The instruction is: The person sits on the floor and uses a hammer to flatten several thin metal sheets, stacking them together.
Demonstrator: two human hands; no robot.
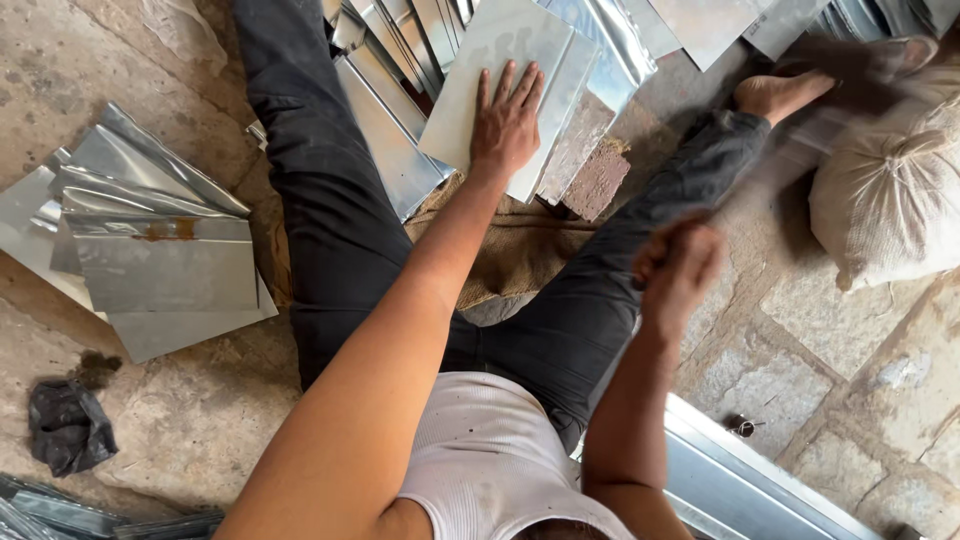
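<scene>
Metal, grey and thin: the top sheet [495,80] lies on a brick [596,180] between the person's legs, and the left hand [506,125] presses it flat with the fingers spread open. The right hand [680,265], to the right of the brick, is blurred; it seems closed around a tool [800,140]. Left of the brick a pile of bent sheets [160,240] looks finished; behind the brick many flat sheets [420,30] seem left.

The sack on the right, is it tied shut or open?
Tied shut: the pale sack has its neck bunched and bound at the top, and nothing spills out.
</scene>
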